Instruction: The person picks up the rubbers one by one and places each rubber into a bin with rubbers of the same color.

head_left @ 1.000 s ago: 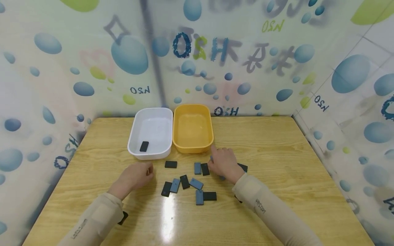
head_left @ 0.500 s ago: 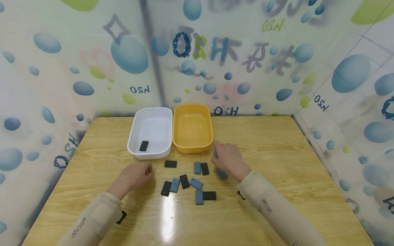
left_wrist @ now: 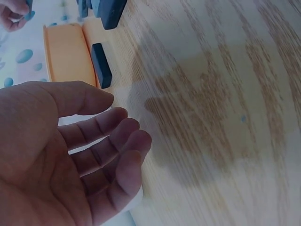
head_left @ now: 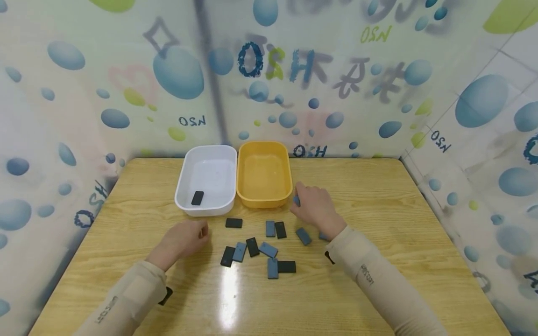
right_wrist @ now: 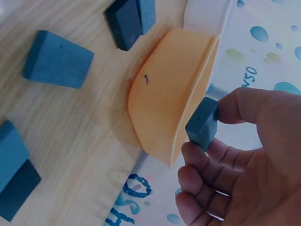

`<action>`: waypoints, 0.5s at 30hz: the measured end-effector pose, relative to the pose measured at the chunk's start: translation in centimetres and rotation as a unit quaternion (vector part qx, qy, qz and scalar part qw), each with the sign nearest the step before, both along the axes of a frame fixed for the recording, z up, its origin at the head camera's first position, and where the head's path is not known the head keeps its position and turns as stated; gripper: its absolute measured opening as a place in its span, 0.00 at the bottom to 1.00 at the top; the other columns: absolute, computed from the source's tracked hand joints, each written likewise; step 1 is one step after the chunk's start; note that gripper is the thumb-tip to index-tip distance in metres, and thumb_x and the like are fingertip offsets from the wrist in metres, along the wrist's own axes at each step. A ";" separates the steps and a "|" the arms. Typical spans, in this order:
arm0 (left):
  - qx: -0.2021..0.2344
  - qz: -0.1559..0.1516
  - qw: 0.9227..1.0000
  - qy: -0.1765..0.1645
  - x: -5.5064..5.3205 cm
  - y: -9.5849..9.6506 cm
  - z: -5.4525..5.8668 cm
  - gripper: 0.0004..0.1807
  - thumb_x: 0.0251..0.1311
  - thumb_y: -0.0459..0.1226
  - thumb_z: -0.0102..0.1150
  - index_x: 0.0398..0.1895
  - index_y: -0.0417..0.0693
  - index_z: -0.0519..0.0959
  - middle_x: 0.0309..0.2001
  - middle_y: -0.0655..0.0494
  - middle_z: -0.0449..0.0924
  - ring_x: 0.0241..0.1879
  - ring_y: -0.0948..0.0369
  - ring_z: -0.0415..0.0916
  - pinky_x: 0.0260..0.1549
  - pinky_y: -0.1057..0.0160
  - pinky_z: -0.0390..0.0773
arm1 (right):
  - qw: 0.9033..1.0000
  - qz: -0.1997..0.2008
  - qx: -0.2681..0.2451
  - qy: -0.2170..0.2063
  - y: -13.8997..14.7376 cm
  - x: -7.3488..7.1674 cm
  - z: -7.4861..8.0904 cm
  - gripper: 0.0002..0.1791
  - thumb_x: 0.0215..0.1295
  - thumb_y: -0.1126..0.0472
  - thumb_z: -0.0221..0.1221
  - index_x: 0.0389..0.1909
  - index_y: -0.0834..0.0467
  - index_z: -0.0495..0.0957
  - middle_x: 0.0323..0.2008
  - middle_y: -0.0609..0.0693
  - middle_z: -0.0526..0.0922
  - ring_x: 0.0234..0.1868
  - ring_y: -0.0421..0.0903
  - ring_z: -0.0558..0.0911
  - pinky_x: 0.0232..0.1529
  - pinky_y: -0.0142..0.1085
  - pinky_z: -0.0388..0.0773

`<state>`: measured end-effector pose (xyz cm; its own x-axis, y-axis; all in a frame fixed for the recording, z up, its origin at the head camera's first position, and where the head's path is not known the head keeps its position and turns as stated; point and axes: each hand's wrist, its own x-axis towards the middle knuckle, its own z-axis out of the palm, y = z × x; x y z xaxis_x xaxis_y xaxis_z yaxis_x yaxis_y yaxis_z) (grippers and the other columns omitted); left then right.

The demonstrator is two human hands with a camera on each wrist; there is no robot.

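My right hand (head_left: 317, 210) pinches a small blue rectangular block (right_wrist: 203, 123) between thumb and fingertips. It is raised just off the near right corner of the yellow bin (head_left: 265, 204). My left hand (head_left: 182, 240) hovers over or rests on the table in front of the white bin (head_left: 206, 212); its fingers (left_wrist: 99, 157) hang loosely curled around nothing. One black block (head_left: 197, 198) lies in the white bin, while the yellow bin's visible floor is bare. Nearest my left hand is another black block (head_left: 233, 223).
Several blue and black blocks lie scattered mid-table, among them a blue block (head_left: 303, 236) and a black block (head_left: 287, 267). Another blue block (head_left: 324, 236) is partly hidden by my right wrist. Behind the bins, a patterned wall (head_left: 357, 126) borders the wooden table (head_left: 357, 186).
My right hand has lifted away from the table with the blue block, moving slightly right and toward the wall, uncovering a blue block. My left hand has stayed almost still.
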<state>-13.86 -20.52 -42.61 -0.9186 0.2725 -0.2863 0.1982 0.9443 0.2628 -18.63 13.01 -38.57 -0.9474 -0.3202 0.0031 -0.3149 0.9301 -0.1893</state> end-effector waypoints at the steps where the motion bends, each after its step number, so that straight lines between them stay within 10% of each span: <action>1: 0.001 -0.001 1.000 0.001 0.0 0.0 0.0 0.02 0.61 0.37 0.55 0.33 0.49 0.76 0.25 0.57 0.75 0.24 0.60 0.69 0.25 0.62 0.69 | 1.000 0.001 0.000 0.001 0.0 -0.1 0.1 0.07 0.61 0.57 0.55 0.32 0.55 0.68 0.20 0.46 0.71 0.20 0.44 0.70 0.24 0.34 0.63; 15: 0.009 -0.010 1.000 0.027 0.0 0.3 0.1 0.03 0.60 0.38 0.55 0.30 0.50 0.76 0.24 0.58 0.75 0.24 0.61 0.69 0.25 0.62 0.69 | 0.999 -0.001 0.018 0.033 -1.6 -2.3 0.8 0.05 0.62 0.58 0.52 0.31 0.56 0.67 0.17 0.48 0.69 0.18 0.46 0.68 0.21 0.36 0.62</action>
